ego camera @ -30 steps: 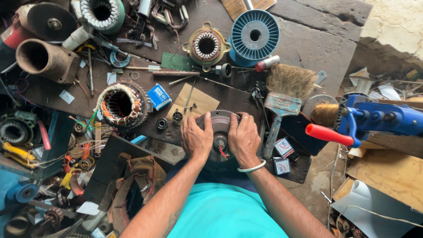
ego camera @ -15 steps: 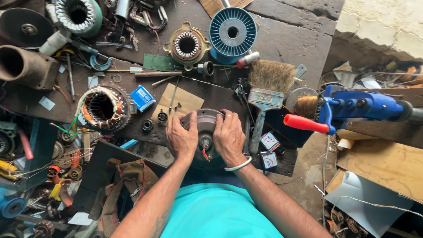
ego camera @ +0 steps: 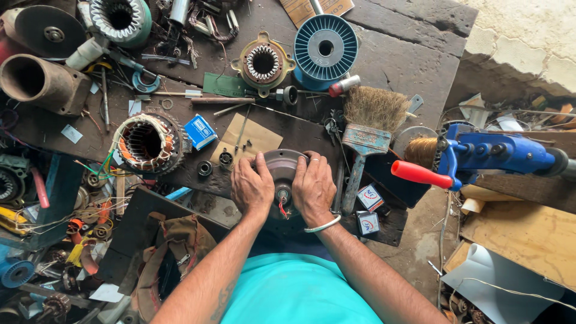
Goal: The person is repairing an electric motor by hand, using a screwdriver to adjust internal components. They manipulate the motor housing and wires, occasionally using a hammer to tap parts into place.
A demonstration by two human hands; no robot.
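Note:
A round dark grey motor housing (ego camera: 282, 165) with a short shaft and a red wire at its middle sits at the near edge of a dark wooden bench (ego camera: 396, 54). My left hand (ego camera: 252, 187) grips its left side. On its right side rests my right hand (ego camera: 313, 188), which wears a silver bangle at the wrist. Both hands curl around the rim, fingers over the far edge.
A wide paintbrush (ego camera: 366, 129) lies right of the housing, a blue winding machine with a red handle (ego camera: 480, 156) beyond it. A wound stator (ego camera: 146, 142), a small blue box (ego camera: 200, 132), a blue wire spool (ego camera: 325, 48) and a brass-coloured stator (ego camera: 263, 63) lie on the bench. Tools litter the left.
Both hands stay on the motor housing. The view has shifted slightly, so the bench items sit lower left in the frame; my grip looks unchanged.

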